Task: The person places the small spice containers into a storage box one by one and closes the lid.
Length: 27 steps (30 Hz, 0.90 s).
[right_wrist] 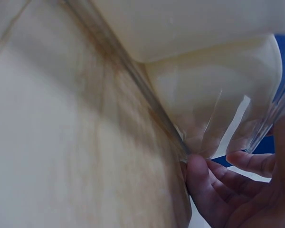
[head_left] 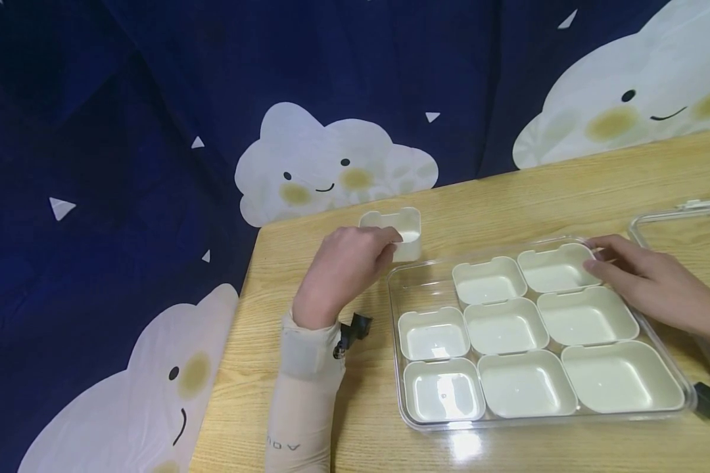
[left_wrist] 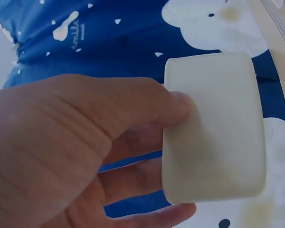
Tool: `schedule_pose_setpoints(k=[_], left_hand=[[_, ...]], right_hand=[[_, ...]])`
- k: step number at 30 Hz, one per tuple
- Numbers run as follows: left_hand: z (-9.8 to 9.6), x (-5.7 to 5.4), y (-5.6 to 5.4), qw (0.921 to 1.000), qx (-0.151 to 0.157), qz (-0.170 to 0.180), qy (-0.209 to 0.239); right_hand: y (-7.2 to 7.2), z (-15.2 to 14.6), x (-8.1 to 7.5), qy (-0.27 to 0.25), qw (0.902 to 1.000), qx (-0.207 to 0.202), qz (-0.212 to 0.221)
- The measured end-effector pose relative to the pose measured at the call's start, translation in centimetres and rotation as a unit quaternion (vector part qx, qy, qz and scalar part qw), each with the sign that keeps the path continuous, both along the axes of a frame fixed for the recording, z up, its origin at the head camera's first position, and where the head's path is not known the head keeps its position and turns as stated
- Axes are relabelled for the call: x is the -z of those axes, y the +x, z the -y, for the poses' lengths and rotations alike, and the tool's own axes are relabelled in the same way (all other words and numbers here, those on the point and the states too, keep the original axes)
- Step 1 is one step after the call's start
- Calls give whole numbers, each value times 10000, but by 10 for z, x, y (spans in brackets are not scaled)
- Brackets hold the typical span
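My left hand (head_left: 346, 272) holds a small cream plastic bin (head_left: 411, 244) beyond the far left corner of a clear tray (head_left: 420, 286). In the left wrist view the thumb presses the smooth face of that bin (left_wrist: 223, 147), with fingers behind it. Several cream bins of different sizes sit in rows inside the tray, while its far left corner has bare clear plastic. At the tray's far right corner, my right hand (head_left: 651, 279) grips the edge beside a cream bin (head_left: 559, 272). The right wrist view has thumb and fingertips at that clear corner.
A clear lid-like piece (head_left: 662, 217) with a hinge or clip lies right of the tray, partly out of frame. The wooden table (head_left: 260, 381) ends at the left and back, where a dark blue cloth (head_left: 154, 164) with smiling clouds hangs.
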<state>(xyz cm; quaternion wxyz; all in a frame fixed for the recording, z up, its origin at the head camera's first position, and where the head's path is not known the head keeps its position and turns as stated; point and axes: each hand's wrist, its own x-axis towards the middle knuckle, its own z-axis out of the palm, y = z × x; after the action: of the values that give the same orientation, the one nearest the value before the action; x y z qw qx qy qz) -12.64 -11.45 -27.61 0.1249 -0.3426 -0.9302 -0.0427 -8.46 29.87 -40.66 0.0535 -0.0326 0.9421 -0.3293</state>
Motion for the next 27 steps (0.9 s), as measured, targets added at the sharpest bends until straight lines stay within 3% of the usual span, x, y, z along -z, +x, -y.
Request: schedule_pose_setpoints(k=[18, 27], left_hand=[[-14, -3, 17, 9993, 227, 185, -238], [-22, -2, 25, 9975, 289, 229, -597]], right_hand=[[0, -2, 1, -26, 10000, 3, -62], [0, -1, 1, -10, 10000, -25, -22]])
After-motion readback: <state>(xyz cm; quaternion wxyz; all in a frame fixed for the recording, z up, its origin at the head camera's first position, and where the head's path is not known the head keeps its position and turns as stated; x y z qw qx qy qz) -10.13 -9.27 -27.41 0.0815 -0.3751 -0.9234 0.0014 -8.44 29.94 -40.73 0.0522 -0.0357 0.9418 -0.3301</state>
